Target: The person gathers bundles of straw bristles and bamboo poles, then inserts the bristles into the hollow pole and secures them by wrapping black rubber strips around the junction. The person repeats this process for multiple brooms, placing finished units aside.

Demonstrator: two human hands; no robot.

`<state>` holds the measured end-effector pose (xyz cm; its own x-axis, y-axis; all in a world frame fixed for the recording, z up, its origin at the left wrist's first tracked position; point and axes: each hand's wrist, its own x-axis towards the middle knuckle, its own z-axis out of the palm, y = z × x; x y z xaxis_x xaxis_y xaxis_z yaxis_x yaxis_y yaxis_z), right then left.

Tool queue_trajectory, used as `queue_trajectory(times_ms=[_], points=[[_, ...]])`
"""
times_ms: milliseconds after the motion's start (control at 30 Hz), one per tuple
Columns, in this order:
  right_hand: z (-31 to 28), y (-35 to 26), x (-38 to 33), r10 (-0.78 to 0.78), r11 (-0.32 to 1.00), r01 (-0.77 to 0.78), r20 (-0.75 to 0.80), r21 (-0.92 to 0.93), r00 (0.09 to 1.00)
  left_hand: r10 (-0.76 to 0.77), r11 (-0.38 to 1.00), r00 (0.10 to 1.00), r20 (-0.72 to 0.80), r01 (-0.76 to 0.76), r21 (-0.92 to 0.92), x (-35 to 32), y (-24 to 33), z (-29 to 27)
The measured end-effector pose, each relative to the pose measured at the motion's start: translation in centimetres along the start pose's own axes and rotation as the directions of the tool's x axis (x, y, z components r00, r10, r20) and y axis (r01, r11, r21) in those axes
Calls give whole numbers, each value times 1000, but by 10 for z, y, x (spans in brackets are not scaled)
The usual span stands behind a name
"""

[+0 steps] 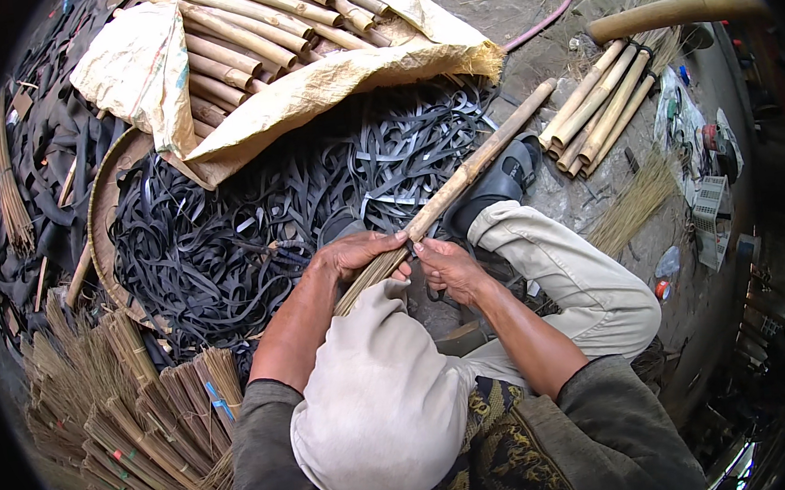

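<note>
A bamboo pole (483,158) slants from my hands toward the far right, its near end meeting a bundle of thin sticks (365,280) above my left knee. My left hand (362,253) is closed around the joint, thumb lying along the top of the pole. Close by on the right, my right hand (452,271) pinches a dark strip at the joint; the strip is mostly hidden by the fingers, and a black loop shows just below them. Beyond my hands lies a big heap of black rubber strips (214,233).
Bamboo poles (248,38) lie on a pale woven sack (332,87) at the back. More bamboo poles (600,110) are tied together at the right, near loose thin sticks (636,205). Stick bundles (138,426) crowd the near left. A white plastic basket (712,212) stands far right.
</note>
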<state>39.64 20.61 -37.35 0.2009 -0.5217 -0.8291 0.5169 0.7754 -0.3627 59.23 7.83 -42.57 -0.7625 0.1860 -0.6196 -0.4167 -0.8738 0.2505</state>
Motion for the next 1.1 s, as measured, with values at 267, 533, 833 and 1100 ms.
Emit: queue_trajectory(times_ms=[267, 533, 833, 1100], points=[[17, 4, 17, -24, 999, 16, -211, -41, 977, 312, 687, 880, -359, 51, 724, 2, 9, 16], [22, 3, 9, 14, 995, 1, -145, 100, 989, 48, 893, 985, -165, 32, 450, 12, -6, 21], [32, -6, 14, -39, 999, 43, -158, 23, 987, 301, 560, 862, -409, 188, 807, 0, 9, 45], [45, -8, -11, -45, 956, -27, -237, -292, 970, 359, 508, 646, -673, 470, 722, 11, 4, 47]])
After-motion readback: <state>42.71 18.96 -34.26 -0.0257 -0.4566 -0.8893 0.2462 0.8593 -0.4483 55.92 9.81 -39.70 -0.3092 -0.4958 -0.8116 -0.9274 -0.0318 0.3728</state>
